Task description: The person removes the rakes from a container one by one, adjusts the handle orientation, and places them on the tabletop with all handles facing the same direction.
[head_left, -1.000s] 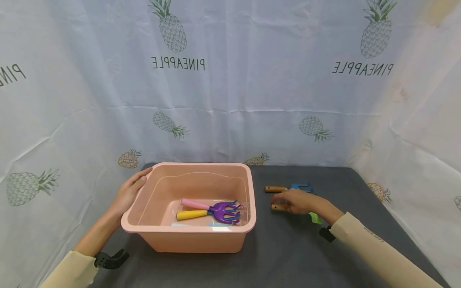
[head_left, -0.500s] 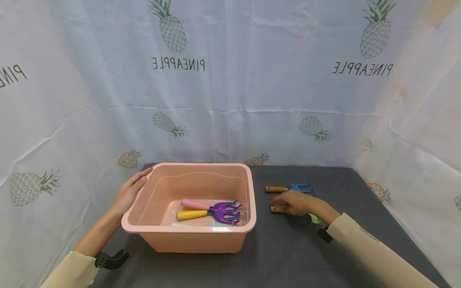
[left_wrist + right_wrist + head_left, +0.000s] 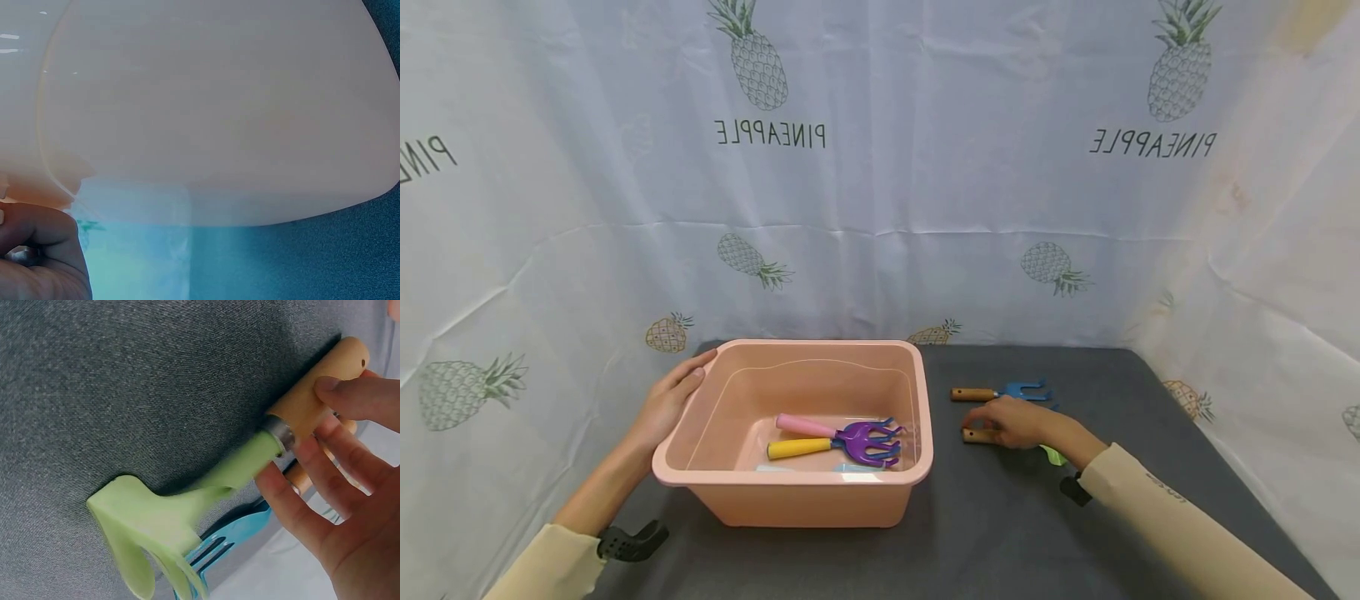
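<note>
In the head view my left hand (image 3: 667,404) grips the left rim of a peach plastic tub (image 3: 797,502); the left wrist view shows its bent fingers at the tub's edge. Over on the right, my right hand (image 3: 1018,421) pinches the wooden handle of a green hand rake (image 3: 156,512), thumb on one side and fingers on the other. The rake lies on the dark tabletop, its curved tines mostly hidden by my arm in the head view. Just behind it lies a blue hand fork (image 3: 973,394) with a wooden handle, apart from the tub.
Inside the tub lie a purple hand fork with a pink handle (image 3: 805,425) and a blue-tined fork with a yellow handle (image 3: 797,448), overlapping. Pale blue pieces (image 3: 859,467) show near the tub's front wall. A white pineapple-print curtain (image 3: 895,183) encloses the dark table (image 3: 985,533).
My right hand and forearm have shifted very slightly left, with the green rake's handle still between the fingers. The left hand and the tub stay where they were.
</note>
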Available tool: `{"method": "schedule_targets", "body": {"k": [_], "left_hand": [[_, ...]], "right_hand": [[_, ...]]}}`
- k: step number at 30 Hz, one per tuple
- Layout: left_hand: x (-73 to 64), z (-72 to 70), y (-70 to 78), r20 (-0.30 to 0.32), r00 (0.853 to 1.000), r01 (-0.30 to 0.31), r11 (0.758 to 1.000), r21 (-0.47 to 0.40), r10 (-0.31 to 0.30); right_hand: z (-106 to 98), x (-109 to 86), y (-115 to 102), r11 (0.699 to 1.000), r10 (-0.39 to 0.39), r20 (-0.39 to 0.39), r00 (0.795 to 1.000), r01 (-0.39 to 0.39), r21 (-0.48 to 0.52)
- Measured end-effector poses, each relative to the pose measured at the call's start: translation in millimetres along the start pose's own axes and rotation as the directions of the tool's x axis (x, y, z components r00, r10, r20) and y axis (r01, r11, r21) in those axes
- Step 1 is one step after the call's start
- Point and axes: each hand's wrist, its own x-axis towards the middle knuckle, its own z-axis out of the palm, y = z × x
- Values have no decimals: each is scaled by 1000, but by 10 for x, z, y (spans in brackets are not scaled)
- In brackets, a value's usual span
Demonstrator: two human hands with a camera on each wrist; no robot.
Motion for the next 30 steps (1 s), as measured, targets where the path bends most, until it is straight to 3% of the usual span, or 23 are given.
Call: {"method": "schedule_targets", "body": {"k": [6, 21, 30], "left_hand": [[14, 3, -4, -10, 1000, -3, 1000, 11, 3], [15, 2, -12, -1, 1000, 4, 1000, -4, -4], [48, 10, -39, -11, 1000, 10, 1000, 15, -10]], "right_hand": [[-14, 0, -43, 1000, 31, 5, 1000, -31, -2], [-27, -14, -60, 1000, -6, 5, 1000, 6, 19], [-335, -54, -61, 993, 62, -8, 998, -61, 100]]}}
